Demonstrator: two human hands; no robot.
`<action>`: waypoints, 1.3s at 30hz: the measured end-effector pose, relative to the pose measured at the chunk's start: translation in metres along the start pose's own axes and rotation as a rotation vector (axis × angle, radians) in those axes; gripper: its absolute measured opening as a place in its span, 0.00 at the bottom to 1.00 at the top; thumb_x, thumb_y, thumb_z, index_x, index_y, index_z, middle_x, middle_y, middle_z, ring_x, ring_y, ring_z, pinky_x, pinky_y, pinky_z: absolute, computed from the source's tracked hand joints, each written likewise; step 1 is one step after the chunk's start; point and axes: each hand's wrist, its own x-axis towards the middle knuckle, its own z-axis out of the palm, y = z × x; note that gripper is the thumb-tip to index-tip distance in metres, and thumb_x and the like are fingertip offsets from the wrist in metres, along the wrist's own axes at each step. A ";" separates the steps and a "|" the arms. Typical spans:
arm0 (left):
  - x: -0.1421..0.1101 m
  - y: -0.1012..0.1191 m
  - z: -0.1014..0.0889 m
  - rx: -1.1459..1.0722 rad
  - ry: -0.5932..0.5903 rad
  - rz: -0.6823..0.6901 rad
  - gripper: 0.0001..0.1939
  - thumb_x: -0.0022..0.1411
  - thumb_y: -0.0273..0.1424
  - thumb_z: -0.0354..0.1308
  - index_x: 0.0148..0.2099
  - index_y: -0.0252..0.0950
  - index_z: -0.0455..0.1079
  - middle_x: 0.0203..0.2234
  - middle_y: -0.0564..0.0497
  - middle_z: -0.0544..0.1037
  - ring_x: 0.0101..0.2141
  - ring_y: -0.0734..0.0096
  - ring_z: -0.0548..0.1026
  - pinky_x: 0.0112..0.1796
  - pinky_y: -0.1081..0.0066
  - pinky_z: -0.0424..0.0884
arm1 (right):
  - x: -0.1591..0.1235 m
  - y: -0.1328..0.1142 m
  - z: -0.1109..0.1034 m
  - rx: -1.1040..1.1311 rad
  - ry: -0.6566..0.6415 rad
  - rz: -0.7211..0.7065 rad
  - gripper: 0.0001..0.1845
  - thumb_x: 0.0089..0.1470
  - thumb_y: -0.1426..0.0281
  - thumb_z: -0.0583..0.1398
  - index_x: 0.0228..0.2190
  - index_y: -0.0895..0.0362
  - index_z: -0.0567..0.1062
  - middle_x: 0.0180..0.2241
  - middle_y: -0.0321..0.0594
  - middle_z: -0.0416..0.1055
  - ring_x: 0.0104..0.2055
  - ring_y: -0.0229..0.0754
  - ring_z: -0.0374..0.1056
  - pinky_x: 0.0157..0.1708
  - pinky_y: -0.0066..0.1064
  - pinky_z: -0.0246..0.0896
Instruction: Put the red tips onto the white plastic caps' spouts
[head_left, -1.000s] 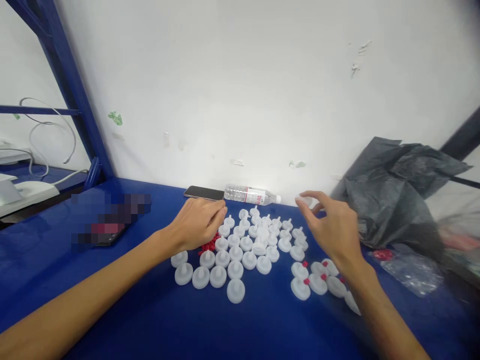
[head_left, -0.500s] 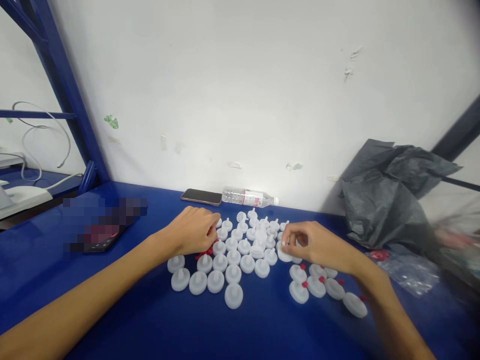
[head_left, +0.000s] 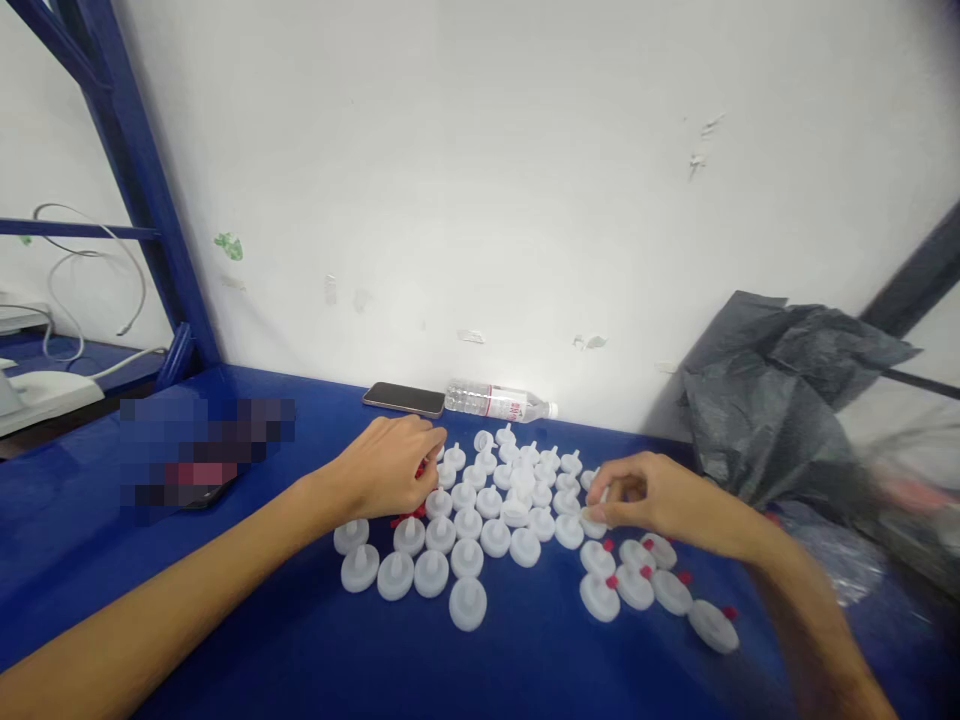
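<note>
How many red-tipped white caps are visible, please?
6 white caps, below the right hand: two left, two middle, one right of those, one farthest right. A seventh is uncertain; more may be hidden.

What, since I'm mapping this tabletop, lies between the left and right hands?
The head view shows white spouted caps between the left hand and the right hand, with red pieces beside the left hand.
</note>
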 end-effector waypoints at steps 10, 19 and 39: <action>-0.008 -0.008 0.013 -0.286 0.130 0.034 0.13 0.75 0.31 0.57 0.58 0.42 0.77 0.63 0.43 0.75 0.31 0.66 0.75 0.37 0.58 0.71 | -0.003 0.007 0.002 0.052 -0.175 -0.010 0.25 0.49 0.45 0.84 0.32 0.54 0.93 0.29 0.41 0.82 0.31 0.44 0.69 0.34 0.39 0.64; -0.009 -0.004 0.012 -0.303 0.234 0.170 0.13 0.77 0.30 0.55 0.56 0.41 0.78 0.60 0.42 0.77 0.34 0.63 0.76 0.37 0.59 0.71 | -0.012 -0.009 0.003 0.147 0.126 -0.062 0.33 0.57 0.35 0.78 0.37 0.47 0.76 0.35 0.39 0.84 0.36 0.47 0.74 0.35 0.37 0.66; -0.019 0.046 0.004 0.057 0.287 0.417 0.09 0.91 0.37 0.65 0.67 0.46 0.77 0.51 0.49 0.85 0.40 0.60 0.88 0.30 0.65 0.78 | 0.005 -0.054 0.076 -0.052 0.210 -0.344 0.15 0.64 0.47 0.73 0.36 0.44 0.86 0.26 0.29 0.78 0.30 0.47 0.73 0.42 0.42 0.71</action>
